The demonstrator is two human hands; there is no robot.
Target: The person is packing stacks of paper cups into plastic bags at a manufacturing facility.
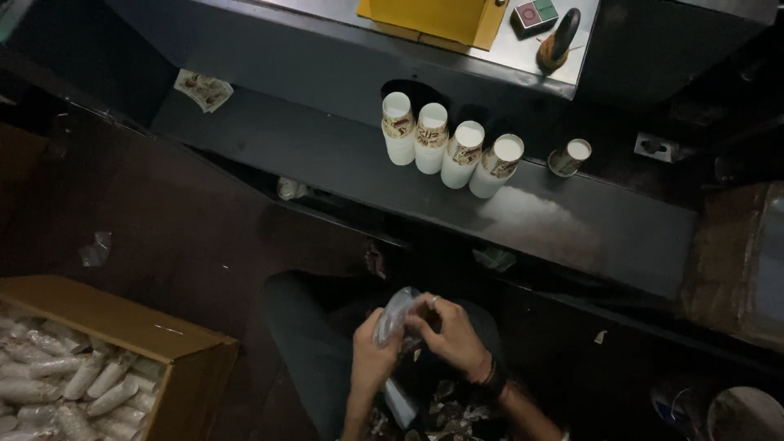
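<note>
Both of my hands are low in the view over my lap, working a clear plastic bag [395,314]. My left hand [371,355] grips the bag's lower part. Its top is pinched by the fingers of my right hand [452,335], which wears a ring and dark wrist bands. Ahead of me, on a dark machine shelf [343,163], several stacks of printed paper cups [449,147] stand in a row, leaning slightly. One single cup [569,157] stands apart to their right.
A cardboard box [131,331] at the lower left holds several bagged sleeves of white cups [57,384]. A yellow sheet [433,18], a button box [534,15] and a dark handle [560,37] sit on the machine top. A round container [745,415] is at the lower right.
</note>
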